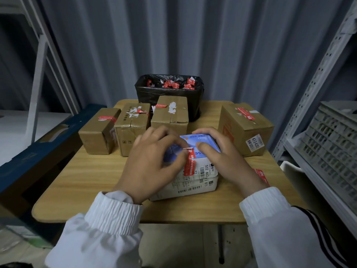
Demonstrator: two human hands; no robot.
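Observation:
A blue and white box (201, 141) with shipping labels sits at the middle of the small wooden table (92, 180). A red tape strip (189, 164) runs over its front top edge. My left hand (152, 161) pinches the lifted end of that strip between thumb and forefinger. My right hand (222, 157) grips the box's right side, thumb pressed on top beside the tape. Both hands hide much of the box's top.
Three taped cardboard boxes (99, 131) (132, 127) (170, 115) stand in a row behind, a fourth (245, 126) at the right. A black-lined bin (168, 93) holds crumpled red tape. A red tape scrap (261, 176) lies by my right wrist. A grey crate (332, 140) sits on right shelving.

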